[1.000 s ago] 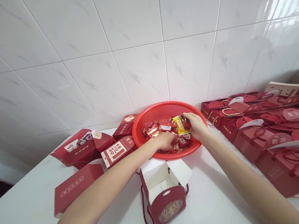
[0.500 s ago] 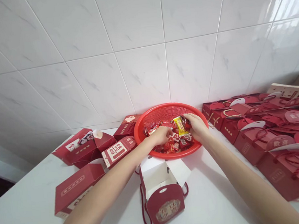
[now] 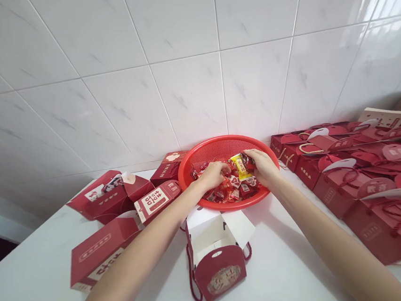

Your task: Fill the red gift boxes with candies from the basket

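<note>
A round red mesh basket sits against the tiled wall, holding several wrapped candies. Both of my hands are inside it. My left hand lies palm down on the candies at the basket's left, fingers curled over them. My right hand is closed on a few candies, among them a yellow packet that sticks out to its left. Just in front of the basket stands an open red gift box with white inner flaps and red cord handles.
Loose red gift boxes lie tipped over on the white table to the left. Rows of closed red boxes with cord handles fill the right side. A white tiled wall rises directly behind the basket.
My left hand has slid from the front of the basket back and slightly left over the candies. My right hand has kept hold of the yellow packet, barely moving.
</note>
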{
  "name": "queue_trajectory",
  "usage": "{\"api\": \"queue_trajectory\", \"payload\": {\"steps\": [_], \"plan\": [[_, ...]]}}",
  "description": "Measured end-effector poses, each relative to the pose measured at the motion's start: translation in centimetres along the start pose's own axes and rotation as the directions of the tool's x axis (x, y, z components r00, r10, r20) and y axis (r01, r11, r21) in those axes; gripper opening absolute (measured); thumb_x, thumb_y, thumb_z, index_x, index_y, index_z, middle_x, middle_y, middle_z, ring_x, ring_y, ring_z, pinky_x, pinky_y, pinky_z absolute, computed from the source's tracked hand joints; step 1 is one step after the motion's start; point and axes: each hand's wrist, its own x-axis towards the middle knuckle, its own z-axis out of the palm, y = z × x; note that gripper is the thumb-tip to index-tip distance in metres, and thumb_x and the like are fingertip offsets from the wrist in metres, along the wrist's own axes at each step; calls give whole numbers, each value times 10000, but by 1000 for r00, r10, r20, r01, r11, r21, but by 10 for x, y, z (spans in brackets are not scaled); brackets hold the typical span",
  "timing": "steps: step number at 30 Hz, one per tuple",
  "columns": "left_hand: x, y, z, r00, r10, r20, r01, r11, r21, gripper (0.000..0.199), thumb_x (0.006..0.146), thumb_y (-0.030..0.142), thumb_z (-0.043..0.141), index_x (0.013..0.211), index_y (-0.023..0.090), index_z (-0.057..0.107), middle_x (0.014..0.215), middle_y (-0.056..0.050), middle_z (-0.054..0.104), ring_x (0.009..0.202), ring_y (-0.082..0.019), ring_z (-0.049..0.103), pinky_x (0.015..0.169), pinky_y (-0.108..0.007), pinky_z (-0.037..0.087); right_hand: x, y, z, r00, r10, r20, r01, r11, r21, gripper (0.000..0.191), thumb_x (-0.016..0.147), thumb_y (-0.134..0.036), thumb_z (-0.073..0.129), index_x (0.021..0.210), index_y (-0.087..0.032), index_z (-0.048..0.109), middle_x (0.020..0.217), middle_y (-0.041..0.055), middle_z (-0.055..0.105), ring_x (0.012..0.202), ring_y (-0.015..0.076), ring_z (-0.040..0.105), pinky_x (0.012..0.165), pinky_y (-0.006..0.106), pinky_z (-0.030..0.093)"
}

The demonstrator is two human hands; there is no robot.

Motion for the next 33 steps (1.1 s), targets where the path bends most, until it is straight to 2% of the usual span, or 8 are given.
{"api": "queue_trajectory", "payload": {"steps": [9,12,16,19,22,26,30,33], "plan": [[0,-3,0,997,-19,-78,24,998,62,403,742,-53,500,942,172,767,985,-67,733,955,-198,674,871,-284,514,-2,-2,2,1000,22,-7,-22,1000,17,85,669,-268,700,677,-208,640,652,-30,626,622,148,567,530,267,442],[-2,-3,0,996,22,87,-22,1000,2,303,759,44,569,947,189,756,946,-31,751,898,-187,685,812,-258,509,-2,-1,1,1000,10,-9,-10,1000,16,91,664,-270,705,676,-205,642,649,-35,626,616,141,563,522,258,426],[-9,3,-4,898,-17,440,-16,997,70,319,633,141,710,943,206,747,864,-9,744,769,-197,671,641,-246,481,-3,-3,3,1000,19,-18,-18,1000,16,84,666,-254,707,673,-202,641,645,-31,630,614,140,561,527,259,428],[-11,7,-6,864,-73,498,-16,985,172,407,573,98,703,960,216,741,894,-22,742,754,-209,659,581,-248,446,-4,-3,4,999,30,-29,-29,999,20,71,682,-239,696,668,-195,641,651,-29,630,618,135,562,530,254,433],[-12,7,-4,882,-85,463,-25,974,225,378,601,56,632,931,205,740,895,-45,738,754,-221,662,593,-260,448,-4,-3,3,999,24,-23,-24,1000,12,60,696,-242,684,680,-199,646,666,-30,635,628,138,571,535,254,436],[-10,5,-1,947,-28,320,-29,985,172,307,753,109,575,1005,198,726,918,-61,743,816,-232,680,709,-280,488,-5,-2,3,1000,14,-14,-14,1000,11,70,688,-252,691,673,-207,639,658,-33,626,627,143,565,536,258,432],[-7,5,-1,997,21,78,-23,999,25,299,933,206,425,1068,196,692,953,-66,746,865,-224,690,832,-312,497,-4,-3,3,1000,18,-23,-17,999,34,59,685,-232,691,667,-200,645,660,-23,631,631,144,564,542,261,441],[-5,5,-2,991,-16,-130,0,992,-122,294,960,261,405,1105,208,656,833,-35,725,787,-214,689,805,-317,507,-3,-2,2,1000,13,-21,-12,999,40,51,695,-229,685,675,-197,652,670,-22,632,635,140,563,534,257,439]]}}
